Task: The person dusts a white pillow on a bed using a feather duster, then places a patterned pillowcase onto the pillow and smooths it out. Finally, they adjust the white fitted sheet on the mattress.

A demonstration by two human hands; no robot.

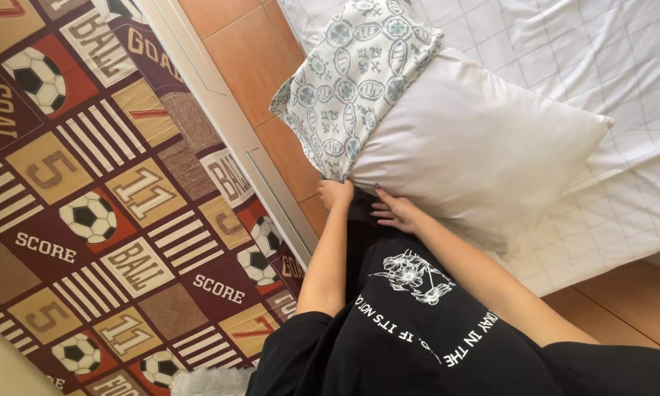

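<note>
Tiled floor [249,66], patterned rug [102,205], white bed sheet [609,66], both hands on pillow [462,139]

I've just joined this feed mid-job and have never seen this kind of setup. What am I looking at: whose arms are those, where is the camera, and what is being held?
There is no machine here. The one picture comes from a camera worn on a person's head, looking down past their black printed shirt at their own bare arms.

Both hands meet at the near end of a white pillow. The left hand grips its corner, where a patterned pillowcase partly covers it. The right hand lies flat against the pillow's edge, fingers spread.

The pillow rests on a bed with a white checked sheet. Beside the bed are orange floor tiles and a football-patterned rug.
</note>
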